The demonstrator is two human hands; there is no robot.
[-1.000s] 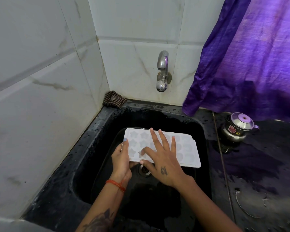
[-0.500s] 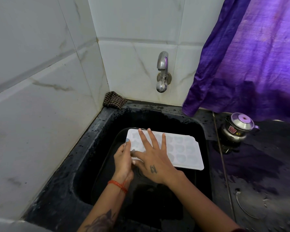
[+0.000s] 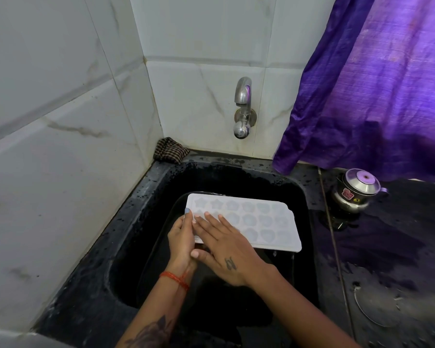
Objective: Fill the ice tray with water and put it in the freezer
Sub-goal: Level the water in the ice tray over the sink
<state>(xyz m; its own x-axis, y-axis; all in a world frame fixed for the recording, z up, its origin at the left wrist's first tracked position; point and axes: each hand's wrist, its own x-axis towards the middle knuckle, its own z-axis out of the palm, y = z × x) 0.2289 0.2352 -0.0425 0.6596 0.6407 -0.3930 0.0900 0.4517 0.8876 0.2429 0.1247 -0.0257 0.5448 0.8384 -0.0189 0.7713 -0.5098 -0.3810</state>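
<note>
Head view showed one white tray over the black sink, below one tap. Left hand gripped its left end; right hand lay flat, fingers spread, on top.

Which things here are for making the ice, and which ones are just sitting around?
For the job:
- ice tray, held over the sink
- left hand gripping its end
- right hand flat on top
- tap

Just lying about:
- checked cloth in the corner
- steel pot on the counter
- purple curtain
</note>
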